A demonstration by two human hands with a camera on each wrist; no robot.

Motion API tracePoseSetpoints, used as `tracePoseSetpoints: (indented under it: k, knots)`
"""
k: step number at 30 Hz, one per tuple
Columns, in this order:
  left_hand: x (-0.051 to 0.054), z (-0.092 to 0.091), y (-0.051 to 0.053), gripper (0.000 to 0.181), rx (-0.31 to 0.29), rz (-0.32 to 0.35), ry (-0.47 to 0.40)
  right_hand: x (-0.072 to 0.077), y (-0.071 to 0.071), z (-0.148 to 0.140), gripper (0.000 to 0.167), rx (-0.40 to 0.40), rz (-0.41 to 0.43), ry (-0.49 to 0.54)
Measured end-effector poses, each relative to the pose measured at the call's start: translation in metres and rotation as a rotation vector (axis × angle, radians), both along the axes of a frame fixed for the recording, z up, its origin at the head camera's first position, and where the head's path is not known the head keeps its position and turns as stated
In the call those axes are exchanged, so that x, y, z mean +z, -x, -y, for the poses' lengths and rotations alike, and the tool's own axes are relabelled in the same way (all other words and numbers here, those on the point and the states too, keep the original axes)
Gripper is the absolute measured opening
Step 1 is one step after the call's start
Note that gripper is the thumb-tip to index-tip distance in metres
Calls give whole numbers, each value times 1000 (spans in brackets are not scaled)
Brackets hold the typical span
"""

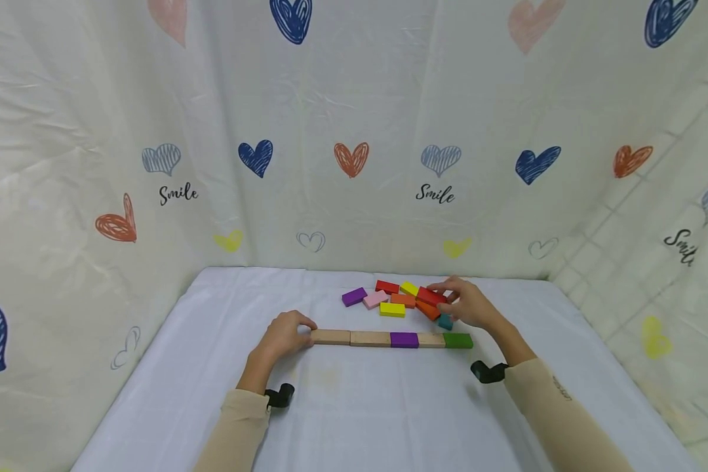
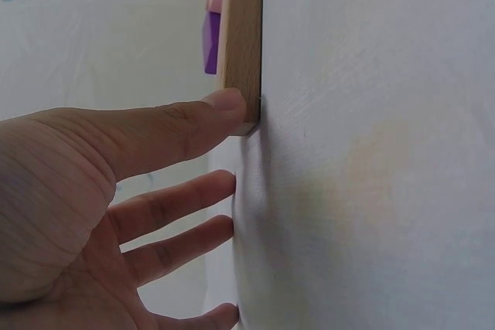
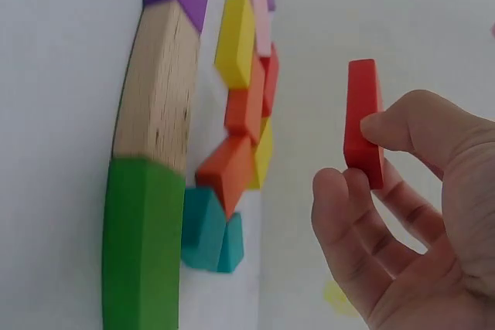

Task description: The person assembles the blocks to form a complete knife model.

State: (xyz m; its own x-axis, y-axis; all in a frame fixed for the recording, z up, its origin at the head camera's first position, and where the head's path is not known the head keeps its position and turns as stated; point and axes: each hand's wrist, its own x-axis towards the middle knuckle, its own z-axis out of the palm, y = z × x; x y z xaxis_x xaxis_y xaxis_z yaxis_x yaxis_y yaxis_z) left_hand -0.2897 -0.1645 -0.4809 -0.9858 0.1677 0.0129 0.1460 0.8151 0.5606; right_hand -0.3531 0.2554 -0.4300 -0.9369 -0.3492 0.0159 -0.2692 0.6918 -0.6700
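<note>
A straight row of blocks lies on the table. From left to right it runs through a plain wooden block, another long wooden block, a purple block, a shorter wooden block and a green block. At the row's left end my left hand holds the end of the first wooden block, its thumb on the near side; the index finger is hidden in the left wrist view. My right hand pinches a red block, raised above the loose blocks.
Behind the row lie loose blocks: purple, pink, red, two yellow, two orange and teal ones. A white cloth covers the table. A curtain printed with hearts hangs behind.
</note>
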Motion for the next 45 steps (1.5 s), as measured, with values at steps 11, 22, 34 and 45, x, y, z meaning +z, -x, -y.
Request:
tracePoseSetpoints:
  k: [11, 22, 34, 45]
  knots:
    - [-4, 1, 2, 24, 12, 1, 11, -14, -30, 34, 46, 128, -36, 3]
    - [-5, 2, 1, 23, 5, -12, 2, -34, -49, 64, 41, 193, 58, 2]
    - [-6, 3, 3, 23, 1, -5, 11, -45, -58, 81, 44, 286, -11, -88]
    - [-6, 2, 4, 24, 0, 8, 13, -46, -60, 89, 42, 279, 7, -104]
